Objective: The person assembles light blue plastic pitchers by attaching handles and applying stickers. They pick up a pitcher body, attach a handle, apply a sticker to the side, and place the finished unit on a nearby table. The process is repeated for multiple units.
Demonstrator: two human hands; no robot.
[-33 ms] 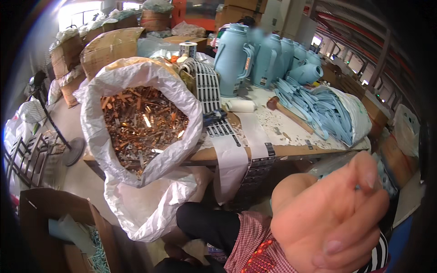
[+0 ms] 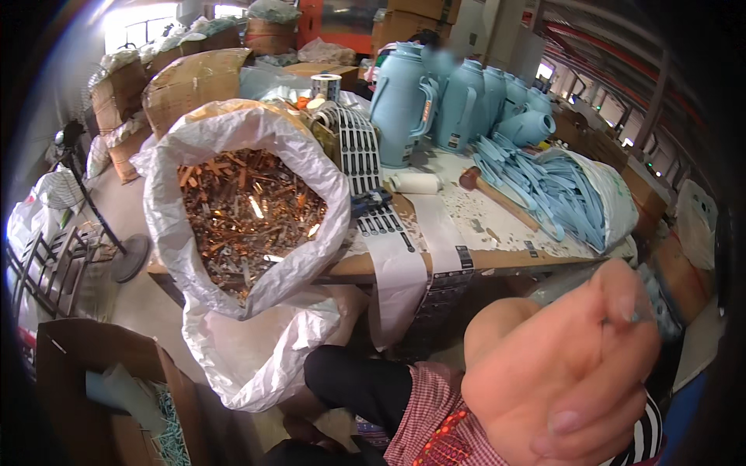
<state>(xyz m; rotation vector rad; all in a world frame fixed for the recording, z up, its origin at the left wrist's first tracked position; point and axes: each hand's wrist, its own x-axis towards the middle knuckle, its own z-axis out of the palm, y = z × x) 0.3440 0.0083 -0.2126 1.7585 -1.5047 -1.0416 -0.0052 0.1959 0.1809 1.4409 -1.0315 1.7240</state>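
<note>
Bare hand in front of the counter's right half; can't tell left from right, or whether a 2nd is folded in. I see the fingers curled in, mostly closed; can't tell if anything's inside. Nearest loose pieces: pale-blue strips, on the counter's right end, spilling from a white bag. Strips look light, bendy, maybe slick, hardly fragile; tangling likely. I'd pinch 1 by a free end at the bundle's left. Wooden-handled tool mid-counter, pale-blue jugs along counter's back, scrap sack at counter's left end.
</note>
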